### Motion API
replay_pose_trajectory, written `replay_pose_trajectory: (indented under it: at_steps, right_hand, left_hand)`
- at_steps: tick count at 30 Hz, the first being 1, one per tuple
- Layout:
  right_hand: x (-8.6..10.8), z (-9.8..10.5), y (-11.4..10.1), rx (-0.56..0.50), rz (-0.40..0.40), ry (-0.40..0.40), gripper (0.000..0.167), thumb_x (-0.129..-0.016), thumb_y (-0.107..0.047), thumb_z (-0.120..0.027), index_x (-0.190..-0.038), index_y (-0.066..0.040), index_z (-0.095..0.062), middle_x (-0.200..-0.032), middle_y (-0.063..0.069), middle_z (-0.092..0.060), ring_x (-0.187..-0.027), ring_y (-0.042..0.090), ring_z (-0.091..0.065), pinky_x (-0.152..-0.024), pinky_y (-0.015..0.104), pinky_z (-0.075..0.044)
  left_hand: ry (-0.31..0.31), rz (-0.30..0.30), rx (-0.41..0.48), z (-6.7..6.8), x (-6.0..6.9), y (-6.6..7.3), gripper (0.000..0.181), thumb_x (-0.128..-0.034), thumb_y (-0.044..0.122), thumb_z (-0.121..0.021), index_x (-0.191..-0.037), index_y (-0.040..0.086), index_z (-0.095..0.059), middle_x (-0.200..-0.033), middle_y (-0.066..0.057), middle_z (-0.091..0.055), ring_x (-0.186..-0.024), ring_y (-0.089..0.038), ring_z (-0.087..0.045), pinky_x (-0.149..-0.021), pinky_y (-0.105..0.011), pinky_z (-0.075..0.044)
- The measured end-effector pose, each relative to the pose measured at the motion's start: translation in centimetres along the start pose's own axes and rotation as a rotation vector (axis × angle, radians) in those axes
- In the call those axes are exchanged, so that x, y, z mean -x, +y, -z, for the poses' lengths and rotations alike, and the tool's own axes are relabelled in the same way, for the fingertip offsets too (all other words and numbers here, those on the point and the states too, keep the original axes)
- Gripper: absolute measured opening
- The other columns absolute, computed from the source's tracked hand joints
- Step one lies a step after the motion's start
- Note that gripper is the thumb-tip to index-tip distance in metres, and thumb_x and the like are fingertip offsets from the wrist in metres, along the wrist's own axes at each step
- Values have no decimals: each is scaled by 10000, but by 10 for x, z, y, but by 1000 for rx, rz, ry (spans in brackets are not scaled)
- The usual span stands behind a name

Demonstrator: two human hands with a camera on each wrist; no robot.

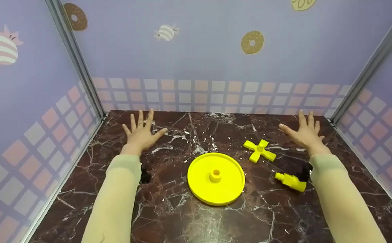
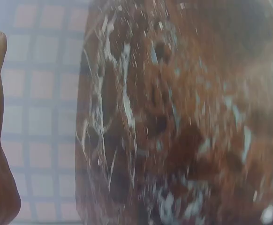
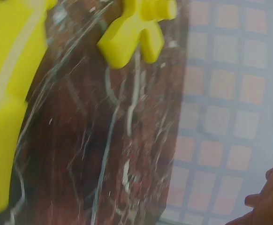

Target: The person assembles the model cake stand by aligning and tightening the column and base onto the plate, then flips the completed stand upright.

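Observation:
Fingers spread, my left hand is over the far left of the table and holds nothing. My right hand is spread the same way at the far right, also holding nothing. Between the forearms lies a round yellow disc with a raised rim and a short hollow post in its middle. A yellow cross-shaped piece with a small central peg lies nearest the right hand. Beside the right wrist is a yellow stepped cylindrical piece on its side, its wide end partly near the dark wrist camera.
The table has a dark red marbled top with white veins. Behind it stands a purple wall with tile and sweets prints. Side panels with metal posts close it in at left and right.

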State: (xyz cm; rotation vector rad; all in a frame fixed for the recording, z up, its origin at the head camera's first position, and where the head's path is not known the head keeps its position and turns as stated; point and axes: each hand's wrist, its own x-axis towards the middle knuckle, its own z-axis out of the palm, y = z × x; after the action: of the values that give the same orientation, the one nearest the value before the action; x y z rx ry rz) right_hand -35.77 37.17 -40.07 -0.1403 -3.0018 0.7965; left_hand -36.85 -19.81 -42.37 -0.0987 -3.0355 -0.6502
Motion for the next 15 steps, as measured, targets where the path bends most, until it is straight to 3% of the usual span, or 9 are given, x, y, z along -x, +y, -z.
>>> replay_pose_trajectory:
  at_steps: [4,9,15]
  right_hand:
    - [7,-1,6,-101,31,3,1076,-956,-774,-420,-1635,-198,182,-1654,195,338,-1468,652,217,-1030,939,-6]
    - [22,-5,20,-250,71,11,945,-1011,-681,-414,-1648,-243,131,-1693,167,261,-1511,616,143,-1123,874,-25]
    - [54,-8,42,-417,52,-1,829,-1053,-597,-401,-1657,-289,77,-1727,156,132,-1555,563,-18,-1191,802,-107]
  left_hand:
    - [14,-31,65,-10,5,6,1013,-925,841,-357,-1632,348,176,-1714,-118,223,-1555,-426,271,-1203,-710,198]
    - [25,-74,134,-30,17,14,1009,-949,774,-442,-1651,321,125,-1735,-118,144,-1589,-411,185,-1261,-688,61]
    - [18,-139,125,-55,37,26,995,-955,714,-516,-1666,314,54,-1745,-100,88,-1603,-401,134,-1257,-701,-23]
